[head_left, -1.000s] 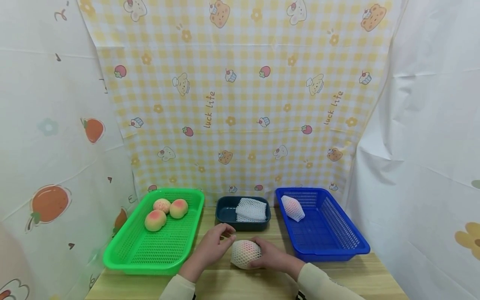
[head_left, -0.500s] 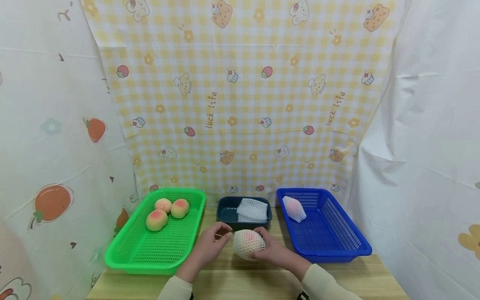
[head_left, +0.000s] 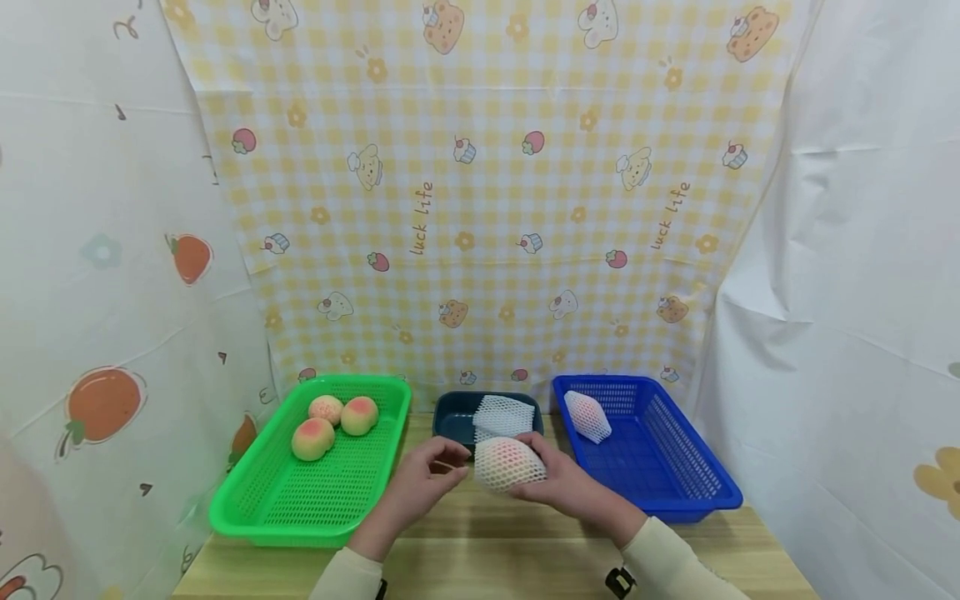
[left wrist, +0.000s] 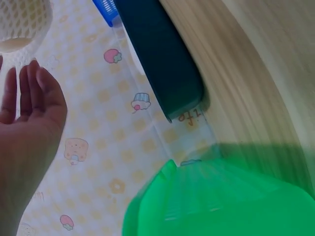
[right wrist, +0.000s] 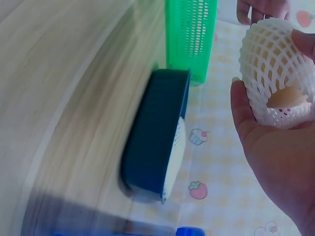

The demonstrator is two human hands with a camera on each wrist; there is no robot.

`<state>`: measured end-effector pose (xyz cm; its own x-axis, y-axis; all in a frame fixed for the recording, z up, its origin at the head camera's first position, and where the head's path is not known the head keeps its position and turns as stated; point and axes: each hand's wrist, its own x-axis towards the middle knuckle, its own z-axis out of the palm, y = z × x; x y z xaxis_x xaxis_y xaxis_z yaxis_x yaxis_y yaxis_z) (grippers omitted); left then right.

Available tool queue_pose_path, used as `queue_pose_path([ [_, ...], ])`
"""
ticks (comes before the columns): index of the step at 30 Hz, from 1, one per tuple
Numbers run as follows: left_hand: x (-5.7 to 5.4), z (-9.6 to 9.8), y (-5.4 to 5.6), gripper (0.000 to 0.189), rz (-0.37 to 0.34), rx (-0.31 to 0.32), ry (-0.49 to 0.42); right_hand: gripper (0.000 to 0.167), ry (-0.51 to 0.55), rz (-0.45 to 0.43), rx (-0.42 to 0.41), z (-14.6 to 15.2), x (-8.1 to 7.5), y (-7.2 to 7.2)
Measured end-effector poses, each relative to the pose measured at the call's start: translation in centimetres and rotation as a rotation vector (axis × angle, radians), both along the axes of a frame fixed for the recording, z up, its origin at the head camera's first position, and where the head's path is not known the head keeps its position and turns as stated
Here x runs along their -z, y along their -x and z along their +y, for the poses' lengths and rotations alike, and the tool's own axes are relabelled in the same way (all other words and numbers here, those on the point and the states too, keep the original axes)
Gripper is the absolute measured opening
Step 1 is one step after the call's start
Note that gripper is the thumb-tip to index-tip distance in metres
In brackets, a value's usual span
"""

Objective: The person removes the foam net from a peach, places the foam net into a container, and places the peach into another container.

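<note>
My right hand (head_left: 558,479) grips a peach in a white foam net (head_left: 508,465) and holds it above the table, in front of the small dark bin. In the right wrist view, fingers and thumb wrap the netted peach (right wrist: 275,64), and bare peach shows through the net's open end. The left hand (head_left: 426,479) is just left of it, fingers loosely bent, holding nothing. A small gap separates that hand (left wrist: 34,108) from the net in the left wrist view.
A green basket (head_left: 300,533) with three bare peaches (head_left: 312,439) stands at left. The dark bin (head_left: 453,427) behind the hands holds white foam nets (head_left: 504,417). At right, a blue basket (head_left: 660,504) contains one netted peach (head_left: 587,417). Wooden table (head_left: 480,567) lies beneath.
My right hand has lifted the netted peach off the table area, moving it up and slightly right. The left hand has come away from it, with its fingers a little more spread.
</note>
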<state>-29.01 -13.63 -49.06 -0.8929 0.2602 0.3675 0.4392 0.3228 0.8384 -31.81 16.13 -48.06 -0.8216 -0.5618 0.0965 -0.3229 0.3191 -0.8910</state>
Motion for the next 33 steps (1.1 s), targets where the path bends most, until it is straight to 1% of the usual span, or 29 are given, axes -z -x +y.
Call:
queue_pose_path([
  [3, -0.1, 0.1, 0.0, 0.023, 0.006, 0.086, -0.021, 0.065, 0.023, -0.014, -0.052, -0.2, -0.4, -0.3],
  [5, -0.2, 0.2, 0.0, 0.028, 0.002, 0.125, -0.034, 0.064, 0.034, -0.02, -0.078, -0.4, -0.5, -0.5],
  [9, -0.3, 0.2, 0.1, 0.038, -0.003, 0.182, -0.064, 0.065, 0.03, -0.013, -0.09, -0.6, -0.7, -0.7],
  [12, -0.3, 0.3, 0.1, 0.042, 0.02, 0.21, -0.065, 0.066, 0.025, -0.001, -0.094, -0.7, -0.7, -0.7],
  [15, -0.3, 0.4, 0.2, 0.044, 0.038, 0.224, -0.058, 0.066, 0.027, 0.012, -0.106, -0.7, -0.5, -0.6],
  [17, -0.3, 0.5, 0.2, 0.046, 0.039, 0.231, -0.056, 0.066, 0.028, 0.016, -0.112, -0.8, -0.5, -0.5],
  [22, -0.4, 0.7, 0.1, 0.05, 0.001, 0.239, -0.042, 0.066, 0.021, 0.023, -0.115, -0.9, -0.5, -0.6],
  [27, -0.7, 1.0, -0.1, 0.055, -0.031, 0.222, -0.017, 0.068, 0.015, 0.019, -0.11, -1.1, -0.6, -0.7],
  [33, -0.6, 1.2, -0.1, 0.066, -0.062, 0.203, 0.006, 0.073, -0.007, 0.034, -0.089, -1.4, -0.9, -0.9],
])
